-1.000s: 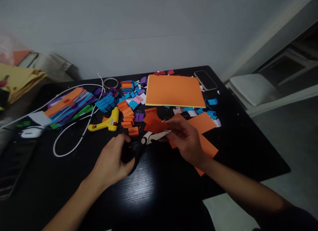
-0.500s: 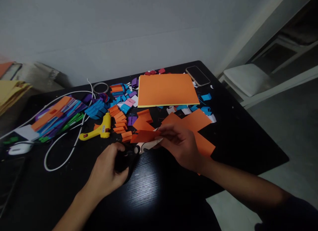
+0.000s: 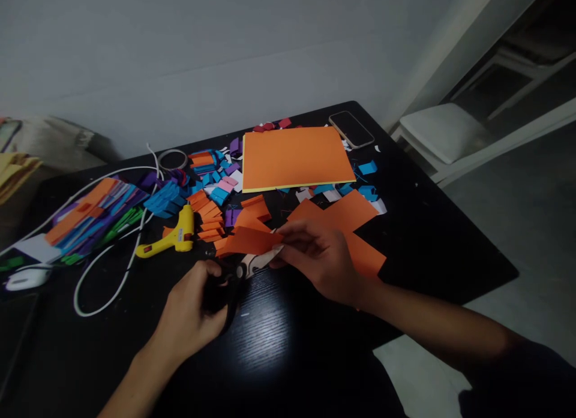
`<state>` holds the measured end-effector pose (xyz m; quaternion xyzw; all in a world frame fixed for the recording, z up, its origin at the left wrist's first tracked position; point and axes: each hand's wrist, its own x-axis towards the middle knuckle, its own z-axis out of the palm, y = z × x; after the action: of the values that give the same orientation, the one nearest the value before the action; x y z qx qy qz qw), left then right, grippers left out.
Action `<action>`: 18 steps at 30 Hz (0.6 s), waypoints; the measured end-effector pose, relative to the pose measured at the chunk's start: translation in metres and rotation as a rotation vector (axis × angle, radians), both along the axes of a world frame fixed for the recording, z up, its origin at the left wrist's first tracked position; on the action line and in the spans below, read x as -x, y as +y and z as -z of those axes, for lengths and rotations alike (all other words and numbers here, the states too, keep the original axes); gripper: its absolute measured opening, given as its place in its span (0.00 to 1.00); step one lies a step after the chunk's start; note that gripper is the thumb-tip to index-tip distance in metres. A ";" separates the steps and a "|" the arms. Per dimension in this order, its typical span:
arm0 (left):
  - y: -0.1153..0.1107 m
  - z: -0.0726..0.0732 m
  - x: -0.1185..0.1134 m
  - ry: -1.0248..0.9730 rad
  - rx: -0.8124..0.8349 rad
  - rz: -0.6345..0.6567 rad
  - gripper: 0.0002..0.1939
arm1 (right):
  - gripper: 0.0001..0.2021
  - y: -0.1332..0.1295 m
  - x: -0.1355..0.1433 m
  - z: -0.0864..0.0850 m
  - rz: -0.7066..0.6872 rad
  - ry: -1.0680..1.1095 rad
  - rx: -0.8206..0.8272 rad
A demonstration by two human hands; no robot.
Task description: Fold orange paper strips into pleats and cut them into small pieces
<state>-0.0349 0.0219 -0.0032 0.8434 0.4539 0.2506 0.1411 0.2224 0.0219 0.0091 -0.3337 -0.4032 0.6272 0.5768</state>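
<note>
Scissors [image 3: 242,271] right at the orange paper [image 3: 254,240]!
Left hand [image 3: 191,307], fingers round the handles, near-right of the glue gun [image 3: 180,234]; right hand [image 3: 321,262], fingers pinching paper, farther right.

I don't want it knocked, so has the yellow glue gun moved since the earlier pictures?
No: against the large orange sheet, the yellow glue gun keeps its place; the camera view has shifted.

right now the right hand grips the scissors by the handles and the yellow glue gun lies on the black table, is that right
Not quite: it is the left hand that grips the scissors by the handles, as the head view shows. The yellow glue gun does lie on the black table.
</note>
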 end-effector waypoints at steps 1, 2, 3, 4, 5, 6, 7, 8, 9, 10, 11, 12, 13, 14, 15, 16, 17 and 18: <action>0.000 0.000 0.000 0.001 0.003 0.002 0.11 | 0.11 0.000 0.000 0.000 -0.002 -0.006 0.009; 0.000 0.000 0.000 0.001 0.007 0.005 0.11 | 0.12 0.000 0.000 0.000 -0.004 -0.010 0.017; 0.000 0.000 -0.001 0.002 0.010 0.007 0.11 | 0.12 0.000 0.000 0.000 -0.008 -0.010 0.026; 0.000 0.000 -0.001 0.002 0.016 0.007 0.11 | 0.12 0.000 0.000 0.000 -0.012 -0.008 0.034; -0.001 0.000 -0.001 0.002 0.022 0.008 0.11 | 0.12 0.000 0.000 -0.001 -0.012 -0.002 0.040; -0.001 0.000 0.000 -0.001 0.028 0.009 0.11 | 0.12 0.000 -0.001 -0.001 -0.010 0.004 0.044; -0.001 0.000 0.000 -0.005 0.033 0.010 0.11 | 0.11 0.000 -0.001 -0.001 -0.009 0.008 0.044; -0.002 0.000 0.000 -0.011 0.039 0.011 0.11 | 0.11 0.000 -0.001 -0.001 -0.008 0.009 0.044; -0.002 0.000 0.000 -0.017 0.045 0.014 0.11 | 0.10 0.000 -0.001 -0.002 -0.007 0.008 0.042; -0.002 -0.001 0.000 -0.022 0.052 0.015 0.11 | 0.10 0.000 -0.001 -0.002 -0.006 0.005 0.041; -0.003 -0.001 0.001 -0.026 0.058 0.014 0.11 | 0.09 0.000 -0.001 -0.002 -0.004 0.003 0.039; -0.003 -0.001 0.001 -0.029 0.064 0.013 0.11 | 0.09 0.000 -0.001 -0.002 -0.004 0.003 0.040; -0.003 -0.001 0.001 -0.030 0.067 0.012 0.11 | 0.09 0.000 0.000 -0.002 -0.001 0.007 0.040; -0.003 -0.001 0.001 -0.028 0.066 0.012 0.11 | 0.09 0.001 0.000 -0.002 0.002 0.015 0.039; -0.003 -0.001 0.001 -0.025 0.062 0.012 0.11 | 0.09 0.001 0.000 -0.002 0.002 0.024 0.036; -0.003 -0.001 0.000 -0.022 0.058 0.012 0.10 | 0.09 0.001 0.000 -0.002 0.000 0.034 0.034; -0.003 -0.001 0.000 -0.020 0.053 0.011 0.10 | 0.09 0.001 0.000 -0.002 -0.002 0.045 0.030; -0.003 -0.001 0.000 -0.019 0.051 0.012 0.10 | 0.09 0.002 0.000 -0.002 -0.004 0.052 0.026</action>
<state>-0.0350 0.0192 -0.0019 0.8398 0.4538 0.2460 0.1682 0.2219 0.0235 0.0115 -0.3240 -0.3803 0.6421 0.5815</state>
